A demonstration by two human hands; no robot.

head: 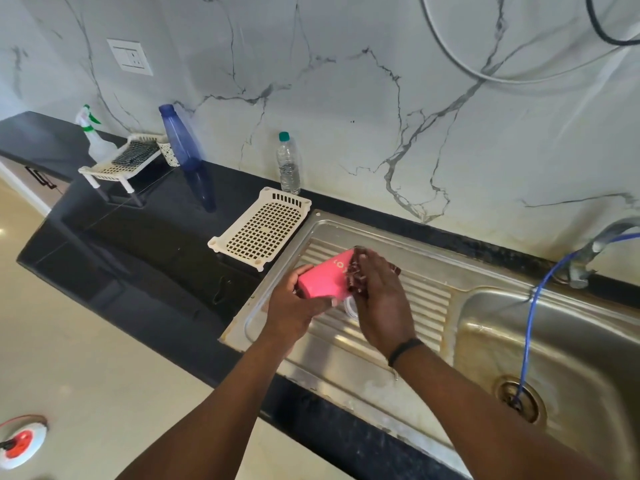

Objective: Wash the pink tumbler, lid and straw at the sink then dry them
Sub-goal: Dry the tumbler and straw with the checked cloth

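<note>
Left hand (294,306): grips the pink tumbler (323,277) at its base end.
Right hand (379,299): presses a dark scrubber (356,275) on its far end.
Tumbler axis: near-horizontal, between both hands.

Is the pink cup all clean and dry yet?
Not yet. The left hand holds the pink plastic tumbler over the steel draining board while the right hand rubs it with a dark red cloth. Lid and straw aren't clearly visible.

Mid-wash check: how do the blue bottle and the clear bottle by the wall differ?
The blue bottle is taller, tinted dark blue and leans; the clear bottle is shorter, see-through and upright. The blue bottle's cap is blue, the clear bottle's green. Both stand capped on the black counter against the wall.
</note>
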